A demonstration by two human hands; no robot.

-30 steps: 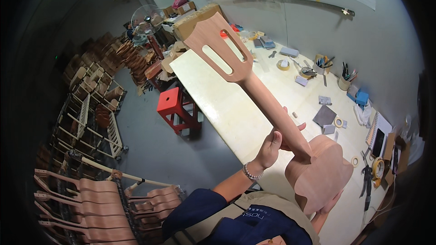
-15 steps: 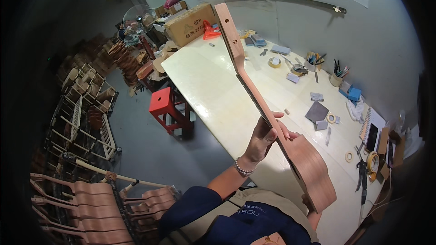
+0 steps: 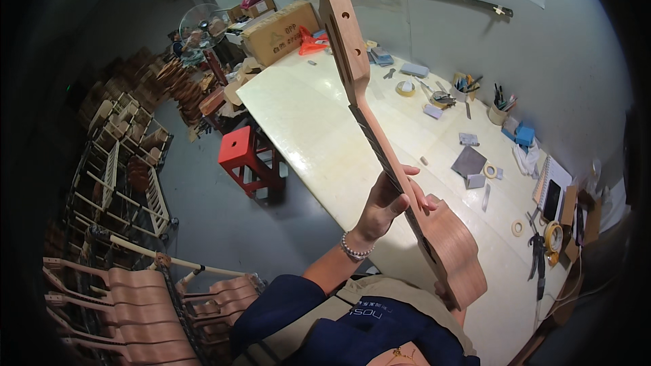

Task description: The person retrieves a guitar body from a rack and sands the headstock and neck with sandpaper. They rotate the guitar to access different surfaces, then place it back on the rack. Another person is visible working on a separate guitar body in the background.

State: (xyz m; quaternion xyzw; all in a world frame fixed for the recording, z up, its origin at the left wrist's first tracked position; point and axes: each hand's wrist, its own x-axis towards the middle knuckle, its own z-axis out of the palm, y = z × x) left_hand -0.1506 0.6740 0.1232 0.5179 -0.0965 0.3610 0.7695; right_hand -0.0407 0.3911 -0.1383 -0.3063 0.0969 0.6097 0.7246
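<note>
An unfinished wooden ukulele (image 3: 451, 244) is tilted in front of me, its slotted headstock (image 3: 347, 34) pointing up and away. Its side faces up, and the dark fretboard (image 3: 371, 134) shows along the left edge of the neck. My left hand (image 3: 385, 209), with a beaded bracelet on the wrist, is wrapped round the neck close to the body. At the lower end of the body, my right hand (image 3: 442, 293) supports it; most of that hand is hidden behind the wood.
Below the ukulele lies a pale worktable (image 3: 298, 122) with sanding pads (image 3: 469, 161), tape rolls (image 3: 517, 228), pen cups (image 3: 498, 114) and a phone (image 3: 554, 201). A red stool (image 3: 237, 149) stands at its left edge. Racks of ukulele bodies (image 3: 139, 298) fill the lower left.
The ukulele has rolled slightly in my hands, so more of the fretboard and headstock slots shows. Its body end has shifted a little left. Both hands keep their hold.
</note>
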